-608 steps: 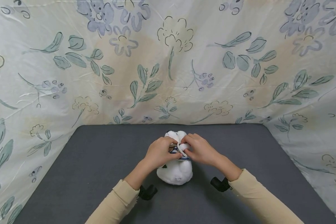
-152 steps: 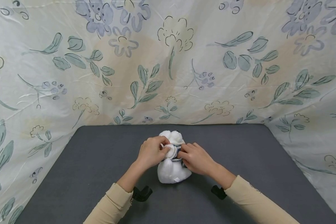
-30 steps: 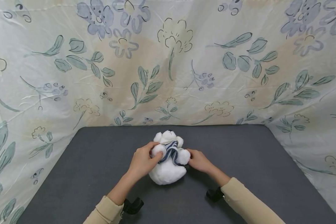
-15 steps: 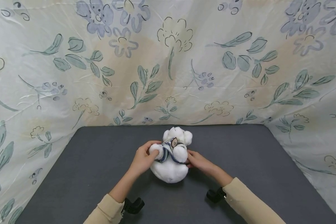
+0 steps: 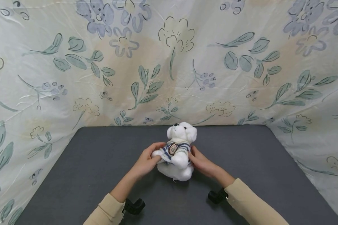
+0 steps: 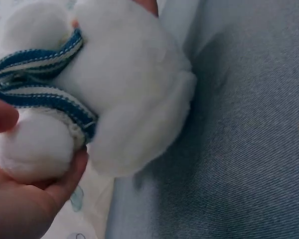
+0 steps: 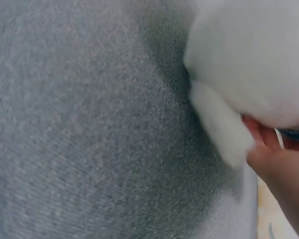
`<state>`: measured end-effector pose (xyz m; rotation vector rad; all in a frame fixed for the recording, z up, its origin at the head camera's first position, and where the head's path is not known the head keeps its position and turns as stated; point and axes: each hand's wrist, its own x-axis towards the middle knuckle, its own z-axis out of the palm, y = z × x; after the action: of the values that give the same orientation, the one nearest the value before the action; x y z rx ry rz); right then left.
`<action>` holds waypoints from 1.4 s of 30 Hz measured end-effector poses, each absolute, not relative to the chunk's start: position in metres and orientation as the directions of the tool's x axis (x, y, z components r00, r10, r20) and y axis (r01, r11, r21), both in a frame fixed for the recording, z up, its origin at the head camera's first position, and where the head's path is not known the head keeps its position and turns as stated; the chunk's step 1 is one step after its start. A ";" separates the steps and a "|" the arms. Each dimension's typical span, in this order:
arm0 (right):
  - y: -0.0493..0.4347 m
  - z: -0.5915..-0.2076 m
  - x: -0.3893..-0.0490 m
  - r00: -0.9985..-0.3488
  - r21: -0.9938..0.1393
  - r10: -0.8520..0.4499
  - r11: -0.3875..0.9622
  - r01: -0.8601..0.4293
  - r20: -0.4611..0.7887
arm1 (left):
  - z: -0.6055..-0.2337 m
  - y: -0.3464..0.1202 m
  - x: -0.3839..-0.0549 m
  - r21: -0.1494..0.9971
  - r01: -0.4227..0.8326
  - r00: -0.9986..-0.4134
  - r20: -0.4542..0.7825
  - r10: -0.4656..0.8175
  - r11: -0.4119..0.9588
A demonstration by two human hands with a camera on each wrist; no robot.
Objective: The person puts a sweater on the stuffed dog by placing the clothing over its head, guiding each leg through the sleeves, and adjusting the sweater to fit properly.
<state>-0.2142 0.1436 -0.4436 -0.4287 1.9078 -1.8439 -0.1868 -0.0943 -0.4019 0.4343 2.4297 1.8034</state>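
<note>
A white plush dog sits upright on the table in the head view, its dark nose angled up and to the left. It wears a blue-and-white striped sweater with a brown-edged badge on the chest. My left hand grips one round front paw between thumb and fingers; the left wrist view shows that paw in the palm. On the other side, my right hand holds the dog's flank near the sweater's hem. Close up in the right wrist view, my right fingertips lie partly hidden behind white plush.
The dark grey table lies under the dog. A floral curtain hangs behind the table and down both sides. Black wrist-camera mounts stick out below each forearm, the left mount and the right mount.
Earlier the dog's back faced me while both hands pinched at its neck and sweater. Over the last second it has turned and tipped up, bringing the badge and face into view.
</note>
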 end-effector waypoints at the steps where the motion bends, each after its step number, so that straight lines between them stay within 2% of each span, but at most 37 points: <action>1: 0.143 -0.443 -0.215 -0.863 -0.994 -0.494 0.082 0.075 -0.106 | -0.405 -0.095 -0.189 0.947 0.179 -0.956 0.103 0.275 0.268; 8: 0.135 -0.436 -0.215 -0.915 -0.979 -0.391 0.201 0.020 -0.099 | -0.396 -0.093 -0.197 0.926 0.150 -0.979 0.089 0.184 0.347; 16: 0.124 -0.432 -0.209 -0.910 -0.934 -0.414 0.334 -0.127 -0.024 | -0.375 -0.088 -0.207 0.869 0.154 -0.988 0.121 0.100 0.470; 22: 0.121 -0.425 -0.203 -0.895 -0.915 -0.446 0.367 -0.169 -0.014 | -0.368 -0.088 -0.210 0.867 0.117 -0.993 0.090 0.080 0.485; 27: 0.124 -0.412 -0.197 -0.900 -0.907 -0.435 0.378 -0.185 0.003 | -0.363 -0.083 -0.205 0.886 0.141 -0.990 0.113 0.089 0.442; 35: 0.136 -0.413 -0.200 -0.914 -0.819 -0.352 0.451 -0.354 0.201 | -0.364 -0.074 -0.202 0.928 0.207 -0.978 0.184 0.101 0.311; 39: 0.139 -0.417 -0.200 -0.887 -0.732 -0.328 0.506 -0.456 0.325 | -0.370 -0.074 -0.204 0.950 0.211 -0.973 0.182 0.143 0.228; 42: 0.140 -0.421 -0.200 -0.839 -0.627 -0.329 0.558 -0.543 0.433 | -0.375 -0.077 -0.206 0.967 0.200 -0.968 0.169 0.188 0.159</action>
<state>-0.1999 0.1403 -0.4209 -0.8596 3.0032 -1.3702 -0.2063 -0.0765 -0.3754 0.4012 2.3989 2.0034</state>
